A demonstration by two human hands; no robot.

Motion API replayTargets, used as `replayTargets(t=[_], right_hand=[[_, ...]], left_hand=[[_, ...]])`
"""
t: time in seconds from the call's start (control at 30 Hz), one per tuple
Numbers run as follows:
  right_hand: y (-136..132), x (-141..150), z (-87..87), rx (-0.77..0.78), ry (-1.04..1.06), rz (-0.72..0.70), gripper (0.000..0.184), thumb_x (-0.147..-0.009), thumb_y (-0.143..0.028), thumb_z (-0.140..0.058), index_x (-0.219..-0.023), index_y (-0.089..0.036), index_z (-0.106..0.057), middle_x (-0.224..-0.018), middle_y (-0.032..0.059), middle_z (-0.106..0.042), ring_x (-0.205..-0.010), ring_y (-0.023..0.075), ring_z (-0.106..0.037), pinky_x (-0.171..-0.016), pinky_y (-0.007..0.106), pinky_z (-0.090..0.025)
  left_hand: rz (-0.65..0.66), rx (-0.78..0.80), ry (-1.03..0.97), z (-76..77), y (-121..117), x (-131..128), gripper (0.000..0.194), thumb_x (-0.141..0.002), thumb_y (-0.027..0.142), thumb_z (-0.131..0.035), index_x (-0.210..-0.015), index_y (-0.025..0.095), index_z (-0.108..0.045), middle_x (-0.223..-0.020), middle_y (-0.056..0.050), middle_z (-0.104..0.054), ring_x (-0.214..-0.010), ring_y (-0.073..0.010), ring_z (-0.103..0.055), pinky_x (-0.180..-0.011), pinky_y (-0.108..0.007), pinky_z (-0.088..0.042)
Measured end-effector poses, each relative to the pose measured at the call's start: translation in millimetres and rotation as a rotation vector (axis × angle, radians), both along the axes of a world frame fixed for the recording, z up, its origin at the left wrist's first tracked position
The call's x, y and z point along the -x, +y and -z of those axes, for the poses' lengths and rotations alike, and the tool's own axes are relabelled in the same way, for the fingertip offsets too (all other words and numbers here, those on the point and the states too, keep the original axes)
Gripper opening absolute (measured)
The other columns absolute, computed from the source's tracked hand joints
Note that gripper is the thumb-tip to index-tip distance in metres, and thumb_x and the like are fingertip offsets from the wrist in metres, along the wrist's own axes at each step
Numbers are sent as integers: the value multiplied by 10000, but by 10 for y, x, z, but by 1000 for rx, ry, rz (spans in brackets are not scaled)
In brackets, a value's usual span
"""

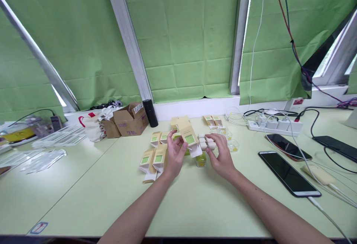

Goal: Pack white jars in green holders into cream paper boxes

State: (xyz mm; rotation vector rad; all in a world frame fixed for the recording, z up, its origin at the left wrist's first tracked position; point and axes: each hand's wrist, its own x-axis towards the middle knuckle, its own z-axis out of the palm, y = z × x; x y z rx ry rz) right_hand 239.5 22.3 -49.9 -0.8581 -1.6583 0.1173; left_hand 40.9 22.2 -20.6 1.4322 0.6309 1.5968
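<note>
White-flapped, green-squared tan carton in the left hand, gripped; right hand unclenched

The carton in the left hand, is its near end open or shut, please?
Open: white flaps stick out at the near end of the carton in the left hand. Whether it holds anything, I cannot tell.

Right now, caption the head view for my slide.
Left hand holding a tan, green-marked box over the pale table, with the open right hand near small white pieces.
</note>
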Motion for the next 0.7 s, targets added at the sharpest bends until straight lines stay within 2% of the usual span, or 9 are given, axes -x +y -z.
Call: replayTargets(t=[0.27, 0.37, 0.5, 0.7], right_hand=[[-18, 22, 9, 18, -8, -106, 478, -993, -228, -555, -1460, -317, -500, -1429, 131, -489, -1368, 328, -524, -1101, 565, -520], [-24, 32, 21, 48, -14, -156, 524, -1004, -224, -537, -1509, -336, -456, -1495, 136, -434, -1301, 316, -588, -1091, 577, -537], [-41, 41, 29, 94, 3, -220, 527, -1018, -202, -504, -1519, -357, -449, -1566, 129, -361, -1222, 280, -646, -1086, 578, -557], [-58, 45, 17, 115, 16, -281, 512, -1009, -160, -498, -1476, -369, -514, -1577, 107, -343, -1396, 303, -531, -1069, 552, -595]], left_hand=[[57, 74, 56, -52, -60, -60, 540, -949, 500, -738, -1240, 289, -335, -1267, -127, -731, -1083, -226, -736, -859, -347, -560], [37, 96, 80, -25, -42, -64, 523, -948, 519, -734, -1208, 282, -348, -1301, -138, -719, -1042, -216, -742, -816, -323, -555], [5, 104, 91, 37, -14, -69, 499, -954, 521, -725, -1211, 285, -368, -1473, -160, -620, -949, -173, -733, -760, -295, -553], [-46, 73, 126, 105, 11, -77, 428, -997, 468, -681, -1271, 293, -402, -1598, -169, -499, -776, -98, -676, -672, -265, -532]])
